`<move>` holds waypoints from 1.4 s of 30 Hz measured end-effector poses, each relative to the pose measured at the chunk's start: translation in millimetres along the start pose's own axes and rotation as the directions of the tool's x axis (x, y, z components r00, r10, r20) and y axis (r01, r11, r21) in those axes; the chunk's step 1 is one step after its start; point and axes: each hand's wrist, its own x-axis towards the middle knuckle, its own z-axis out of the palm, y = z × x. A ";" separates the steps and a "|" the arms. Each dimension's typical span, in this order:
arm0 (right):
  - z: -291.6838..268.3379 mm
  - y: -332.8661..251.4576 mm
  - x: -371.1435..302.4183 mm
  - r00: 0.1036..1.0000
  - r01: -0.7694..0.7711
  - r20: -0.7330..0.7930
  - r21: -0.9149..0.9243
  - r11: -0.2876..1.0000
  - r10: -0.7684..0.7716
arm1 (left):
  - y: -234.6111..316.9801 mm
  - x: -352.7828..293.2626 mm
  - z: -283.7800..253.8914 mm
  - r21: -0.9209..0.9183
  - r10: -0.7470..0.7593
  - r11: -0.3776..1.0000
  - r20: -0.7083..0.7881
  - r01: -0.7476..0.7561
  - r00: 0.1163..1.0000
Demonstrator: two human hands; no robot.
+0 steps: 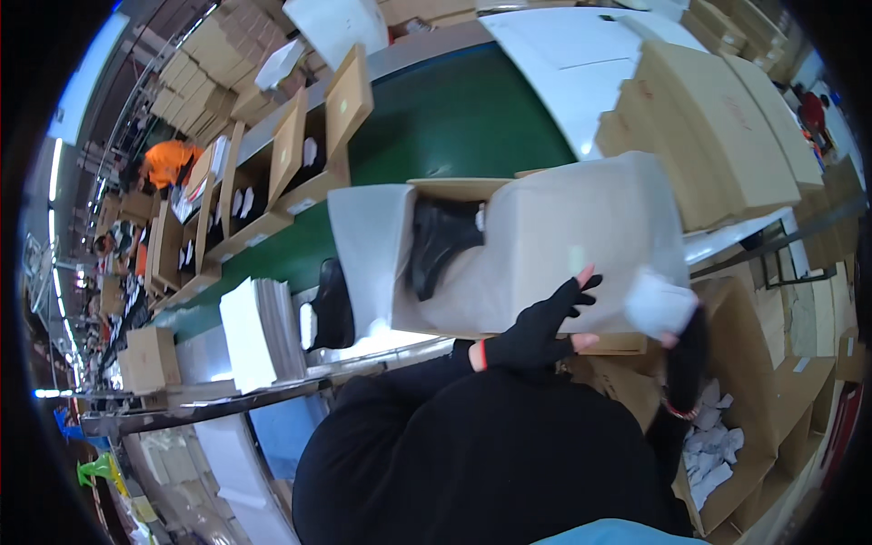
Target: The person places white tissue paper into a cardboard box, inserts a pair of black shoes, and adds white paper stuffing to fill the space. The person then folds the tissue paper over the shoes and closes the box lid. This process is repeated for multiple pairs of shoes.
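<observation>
An open shoebox (465, 188) lined with pale tissue paper (590, 227) lies in front of me, with a black boot (440, 241) in its left part. My left hand (536, 329), in a black fingerless glove, is at the box's near edge, fingers apart and nothing in them. On the right, my right hand (683, 338) grips a small white paper packet (658, 304) over the tissue's right edge; both are blurred. A second black boot (332, 307) stands left of the box, beside a stack of white paper sheets (259, 331).
Several open boxes with black footwear (272, 204) line the green conveyor belt (454, 109). Brown shoeboxes (708, 136) are stacked at the right. Below them a carton (772, 409) holds white crumpled paper (713, 450). A person in orange (170, 163) is far left.
</observation>
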 end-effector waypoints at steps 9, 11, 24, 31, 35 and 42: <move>222.4 -119.2 11.2 0.683 -0.008 0.652 0.457 0.889 -0.329 | -1.5 -108.7 -153.3 0.212 -0.124 0.960 -0.259 0.181 0.958; 238.9 -126.0 23.5 0.545 0.079 0.746 0.410 0.909 -0.384 | 0.0 -131.5 -185.8 0.203 -0.285 0.917 -0.266 0.342 0.921; 455.1 -42.6 92.0 0.528 0.840 0.734 -0.375 0.393 -0.428 | -146.2 -175.1 -202.2 0.991 0.133 0.099 -0.103 0.090 0.986; 461.8 -45.2 95.8 0.559 0.827 0.685 -0.426 0.366 -0.467 | -152.2 -174.2 -209.7 0.993 -0.227 0.097 -0.039 0.062 0.973; 457.0 -50.3 98.1 0.561 0.805 0.761 -0.411 0.427 -0.324 | -136.1 -172.5 -213.0 0.981 -0.392 0.141 -0.070 0.135 0.917; 374.6 -77.7 73.7 0.545 0.673 0.650 0.038 0.739 -0.529 | -80.1 -171.1 -331.5 0.836 0.092 0.415 -0.432 0.359 0.897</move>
